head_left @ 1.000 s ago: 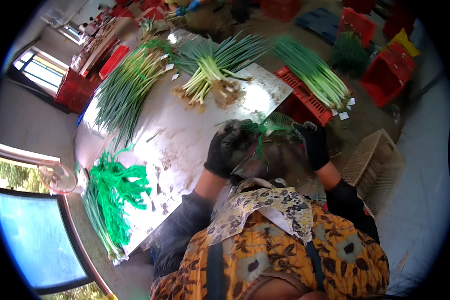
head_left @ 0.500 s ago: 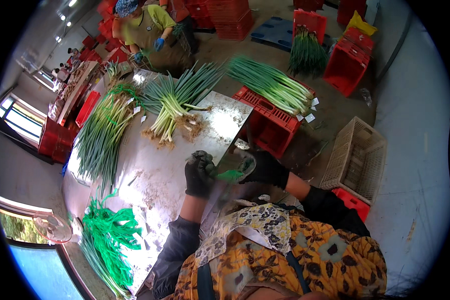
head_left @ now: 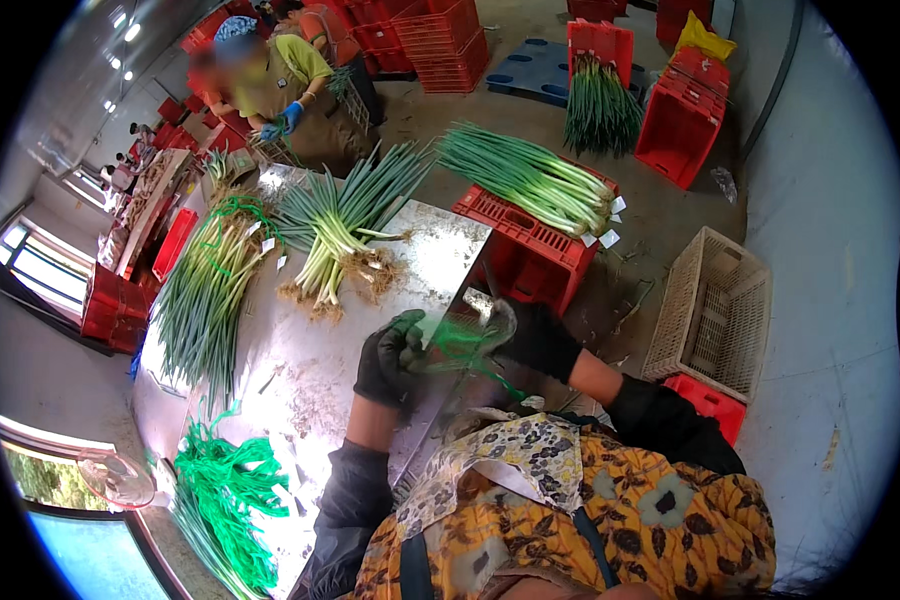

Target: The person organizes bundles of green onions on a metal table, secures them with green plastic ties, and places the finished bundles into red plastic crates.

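My left hand (head_left: 392,358), in a black glove, has its fingers curled on a strand of green plastic netting (head_left: 460,343) over the table's near right edge. The netting is stretched across to my right hand (head_left: 537,337), also black-gloved and gripping it; it is smeared by motion, and a loose tail hangs below. Ahead of my left hand, a fanned heap of green onions (head_left: 335,245) lies with its rooty ends toward me. More green onions (head_left: 205,300), some bound with green ties bearing white tags, lie along the table's left side. A pile of green netting strips (head_left: 228,485) rests at the near left.
The metal table (head_left: 430,240) carries scattered soil. To its right, trimmed green onions (head_left: 530,175) lie on a red crate (head_left: 545,265). A pale crate (head_left: 710,310) stands by the right wall. Across the table, a person in blue gloves (head_left: 292,115) is at work.
My hands have drawn slightly apart, and the green netting between them has spread out, with a tail now hanging down. The view has shifted a little.
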`<state>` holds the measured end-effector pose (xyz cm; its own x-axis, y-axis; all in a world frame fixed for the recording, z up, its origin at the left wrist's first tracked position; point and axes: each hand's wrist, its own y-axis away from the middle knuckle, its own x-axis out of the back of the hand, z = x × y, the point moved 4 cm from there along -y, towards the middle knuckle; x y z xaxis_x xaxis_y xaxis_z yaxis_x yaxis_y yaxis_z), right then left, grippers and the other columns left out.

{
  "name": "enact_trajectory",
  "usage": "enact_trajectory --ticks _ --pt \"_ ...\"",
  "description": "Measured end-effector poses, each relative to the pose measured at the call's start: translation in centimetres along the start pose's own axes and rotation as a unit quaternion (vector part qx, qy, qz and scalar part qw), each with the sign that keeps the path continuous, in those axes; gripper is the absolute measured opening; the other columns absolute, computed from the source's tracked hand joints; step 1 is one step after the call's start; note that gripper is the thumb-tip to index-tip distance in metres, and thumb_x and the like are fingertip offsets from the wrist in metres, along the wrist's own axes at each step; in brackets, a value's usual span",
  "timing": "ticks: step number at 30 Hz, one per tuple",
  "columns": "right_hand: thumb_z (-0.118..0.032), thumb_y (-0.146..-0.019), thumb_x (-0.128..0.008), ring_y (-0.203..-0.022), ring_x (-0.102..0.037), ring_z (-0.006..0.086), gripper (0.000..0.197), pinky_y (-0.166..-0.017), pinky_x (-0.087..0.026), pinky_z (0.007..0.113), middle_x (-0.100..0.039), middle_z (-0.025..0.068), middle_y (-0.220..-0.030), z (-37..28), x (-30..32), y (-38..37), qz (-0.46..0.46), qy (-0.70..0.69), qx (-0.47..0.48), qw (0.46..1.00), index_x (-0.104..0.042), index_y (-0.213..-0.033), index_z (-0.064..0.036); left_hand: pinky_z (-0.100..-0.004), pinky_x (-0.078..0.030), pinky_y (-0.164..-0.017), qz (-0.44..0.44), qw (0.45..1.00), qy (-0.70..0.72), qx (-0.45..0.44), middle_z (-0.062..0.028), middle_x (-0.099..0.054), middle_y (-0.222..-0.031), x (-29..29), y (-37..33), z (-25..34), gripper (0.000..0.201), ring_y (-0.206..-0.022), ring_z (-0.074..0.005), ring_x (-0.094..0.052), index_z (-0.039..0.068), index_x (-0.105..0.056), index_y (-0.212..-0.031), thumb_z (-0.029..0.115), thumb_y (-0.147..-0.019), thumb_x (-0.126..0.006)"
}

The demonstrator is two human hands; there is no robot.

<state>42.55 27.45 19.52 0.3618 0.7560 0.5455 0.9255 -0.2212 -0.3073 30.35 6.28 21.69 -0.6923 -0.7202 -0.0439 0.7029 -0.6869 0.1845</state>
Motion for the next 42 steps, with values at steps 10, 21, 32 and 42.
enact_trajectory --ticks 10,21,32,42 --pt "-0.016 -0.083 -0.064 -0.055 -0.052 0.005 0.013 -0.049 -0.037 0.019 -0.061 -0.001 -0.069 -1.0 2.0 1.0 -0.156 -0.499 -0.118 0.844 -0.066 -0.095 -0.0092 -0.0317 -0.054 -0.07 0.014 0.825 -0.519 -0.224 -0.0115 -0.067 -0.089 1.4 -1.3 -2.6 0.023 -0.08 -0.0272 -0.065 0.007 -0.065 -0.097 0.004 -0.074 -0.061" --pt "-0.025 -0.083 -0.062 -0.067 -0.065 0.0254 0.024 -0.063 -0.052 0.038 -0.066 0.0151 -0.082 9.1 1.5 0.2 0.141 -0.024 -0.067 0.987 -0.066 -0.089 -0.0018 -0.0227 -0.036 -0.043 -0.13 0.983 -0.127 0.026 -0.0011 -0.057 -0.072 -7.0 0.0 3.0 0.03 -0.05 -0.009 -0.046 0.006 -0.055 -0.114 0.001 -0.084 -0.053" --pt "-0.015 -0.082 -0.062 -0.067 -0.064 0.0179 0.02 -0.063 -0.051 0.034 -0.065 0.011 -0.087 5.8 1.2 -0.1 -0.031 0.015 -0.036 0.999 -0.062 -0.096 -0.0001 -0.0248 -0.035 -0.044 0.005 0.889 0.422 0.178 0.0004 -0.049 -0.065 -0.9 -4.3 -2.4 0.021 -0.05 -0.0114 -0.043 0.003 -0.057 -0.108 0.008 -0.088 -0.051" --pt "-0.013 -0.082 -0.06 -0.078 -0.062 0.0221 0.02 -0.071 -0.049 0.033 -0.064 0.0117 -0.089 1.9 0.8 -0.2 -0.138 -0.309 -0.104 0.935 -0.061 -0.098 -0.0002 -0.0251 -0.049 -0.058 0.138 0.975 -0.16 0.07 -0.0001 -0.063 -0.083 3.3 -3.1 -1.3 0.018 -0.07 -0.0121 -0.06 0.003 -0.062 -0.1 0.01 -0.084 -0.063"
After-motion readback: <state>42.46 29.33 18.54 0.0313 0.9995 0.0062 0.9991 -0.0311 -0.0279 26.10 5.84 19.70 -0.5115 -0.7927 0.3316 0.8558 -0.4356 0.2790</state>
